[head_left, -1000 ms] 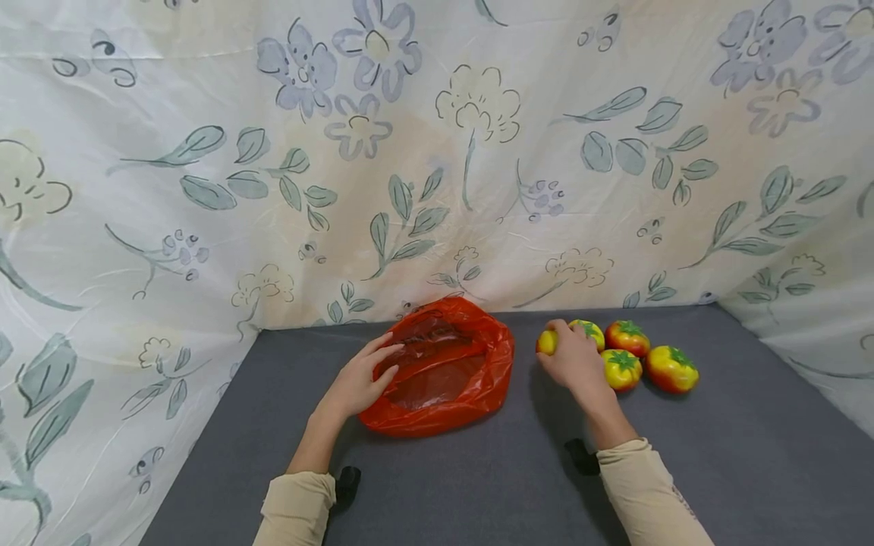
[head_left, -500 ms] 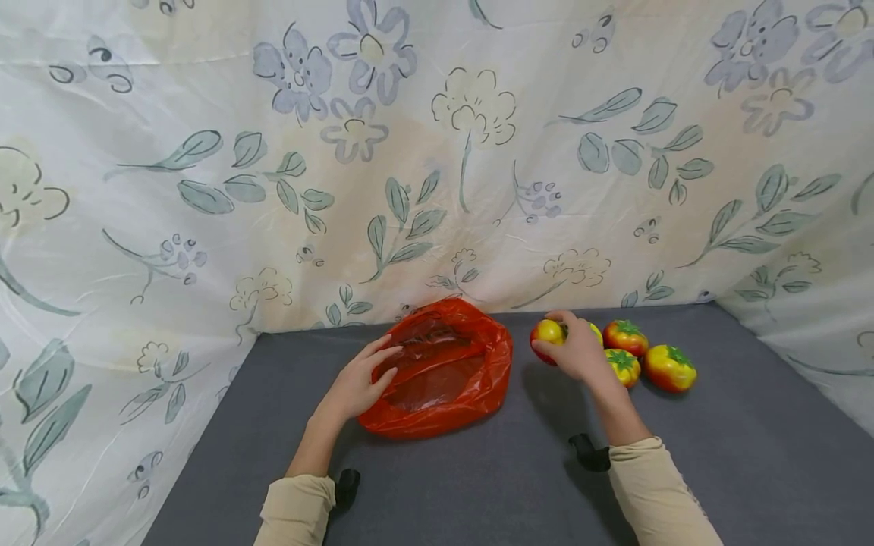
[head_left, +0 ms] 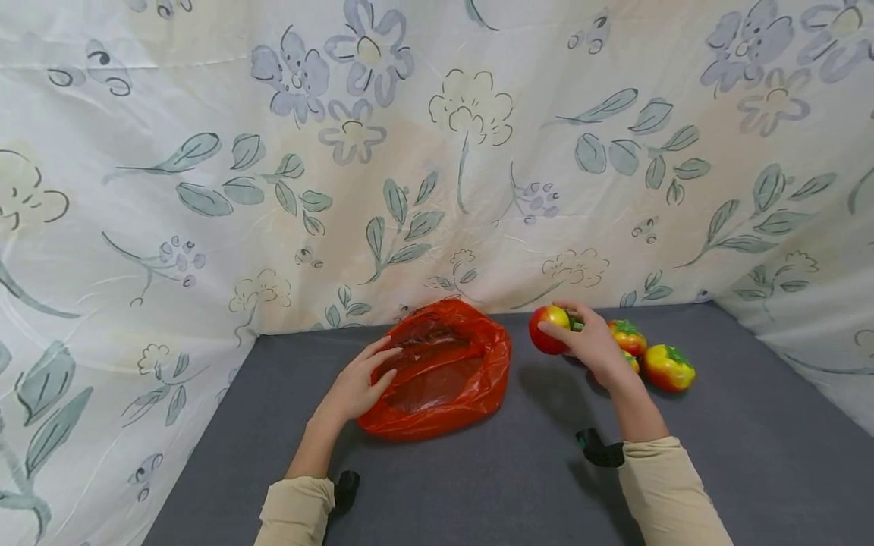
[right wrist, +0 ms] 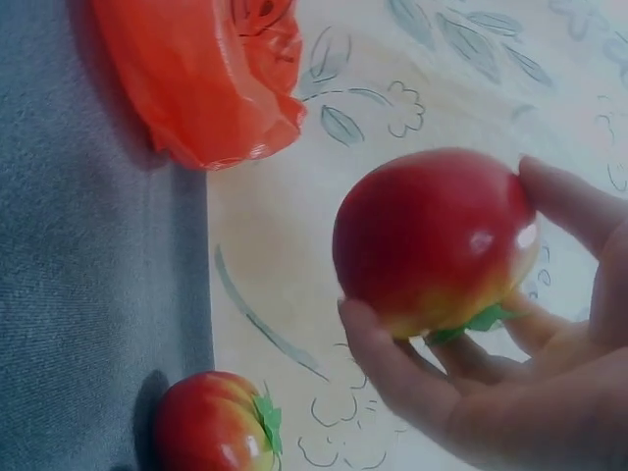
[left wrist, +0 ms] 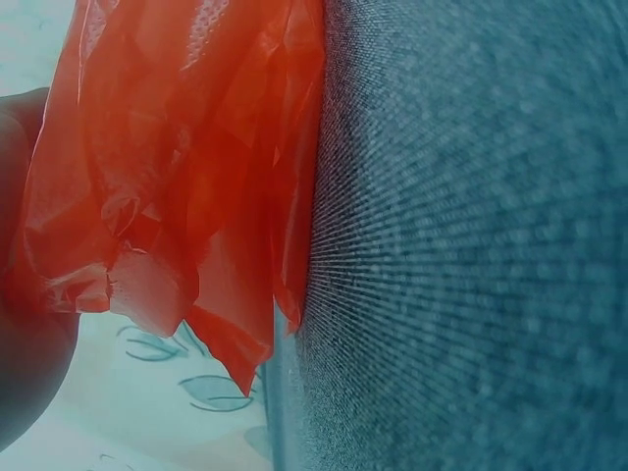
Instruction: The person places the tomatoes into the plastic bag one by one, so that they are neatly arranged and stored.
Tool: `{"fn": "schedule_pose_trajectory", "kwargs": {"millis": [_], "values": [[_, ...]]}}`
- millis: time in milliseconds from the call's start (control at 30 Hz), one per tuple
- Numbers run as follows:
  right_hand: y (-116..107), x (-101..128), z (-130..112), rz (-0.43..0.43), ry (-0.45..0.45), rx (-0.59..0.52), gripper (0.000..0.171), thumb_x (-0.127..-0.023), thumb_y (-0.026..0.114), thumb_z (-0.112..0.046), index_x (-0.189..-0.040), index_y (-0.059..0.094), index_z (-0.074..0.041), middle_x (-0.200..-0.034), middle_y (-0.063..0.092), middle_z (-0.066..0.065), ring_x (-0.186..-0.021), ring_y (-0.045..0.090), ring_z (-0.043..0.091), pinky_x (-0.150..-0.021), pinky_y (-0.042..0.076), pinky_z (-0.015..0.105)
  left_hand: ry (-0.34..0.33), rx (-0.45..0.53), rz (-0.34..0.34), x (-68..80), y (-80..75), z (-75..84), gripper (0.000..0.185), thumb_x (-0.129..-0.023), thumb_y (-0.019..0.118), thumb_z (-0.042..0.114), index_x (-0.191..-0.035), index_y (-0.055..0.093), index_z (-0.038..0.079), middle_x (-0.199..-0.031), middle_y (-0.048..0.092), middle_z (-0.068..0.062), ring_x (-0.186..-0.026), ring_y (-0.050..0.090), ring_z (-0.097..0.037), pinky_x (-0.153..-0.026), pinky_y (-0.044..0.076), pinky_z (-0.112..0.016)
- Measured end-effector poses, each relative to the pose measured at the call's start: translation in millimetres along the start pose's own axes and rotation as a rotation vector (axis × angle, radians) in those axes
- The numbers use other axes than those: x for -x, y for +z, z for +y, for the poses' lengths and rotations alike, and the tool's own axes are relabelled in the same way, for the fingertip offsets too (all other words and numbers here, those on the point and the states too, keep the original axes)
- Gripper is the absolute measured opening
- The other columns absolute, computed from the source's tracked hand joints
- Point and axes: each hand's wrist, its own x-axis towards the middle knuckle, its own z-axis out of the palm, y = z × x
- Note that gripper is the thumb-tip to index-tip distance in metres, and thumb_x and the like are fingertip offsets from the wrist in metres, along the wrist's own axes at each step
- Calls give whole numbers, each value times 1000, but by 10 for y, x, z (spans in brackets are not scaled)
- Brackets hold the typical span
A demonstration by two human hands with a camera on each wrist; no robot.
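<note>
My right hand [head_left: 595,350] grips a glossy red-and-yellow tomato-like fruit [right wrist: 432,240], raised above the dark table. In the right wrist view its green leafy top faces the palm, with thumb and fingers at its sides. My left hand [head_left: 358,385] lies at the left rim of a red plastic bag [head_left: 437,426], its fingers spread and reaching over the bag's open mouth. The bag stands on the table, its mouth facing up. In the left wrist view, the bag [left wrist: 167,167] hides the fingers, and only part of the left hand [left wrist: 29,383] shows.
Behind the right hand sit several more such fruits, partly hidden by it; one fruit [head_left: 669,368] lies at the right of the group. A dark grey cloth [head_left: 464,493] covers the table. The floral curtain [head_left: 410,167] hangs along its back edge.
My right hand has lifted the tomato-like fruit off the table from beside the others and brought it slightly up and left. My left hand and the bag stay in place.
</note>
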Motion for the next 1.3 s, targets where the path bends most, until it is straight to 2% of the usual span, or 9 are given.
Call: {"fn": "schedule_pose_trajectory", "kwargs": {"millis": [100,233,500,1300], "values": [[-15,-11,-15,-24,15,-99,75,-89,64,-43,-147,31,-9,-144,29,23,-119,38,39,-90,48,48,-4,5,4,7,-4,-4,43,-90,66,11,-131,57,7,-145,41,-16,-128,42,-35,-98,39,-55],[-35,-20,-36,-44,15,-208,75,-90,64,-42,-148,29,-10,-146,27,21,-121,38,39,-90,48,46,-8,8,10,17,-15,-3,42,-90,66,10,-131,58,6,-145,41,-15,-128,42,-35,-97,39,-55],[-72,-28,-71,-55,7,-313,75,-91,62,-41,-149,25,-12,-148,25,19,-125,33,37,-86,51,36,-14,12,12,27,-33,0,42,-90,66,11,-131,58,7,-145,41,-14,-128,42,-35,-98,38,-54],[105,27,-174,-28,-63,-305,69,-91,62,-41,-145,32,-12,-144,32,18,-116,41,33,-80,52,29,9,32,8,-4,-47,-3,43,-90,66,11,-132,57,7,-146,40,-14,-129,42,-33,-99,38,-52]]}}
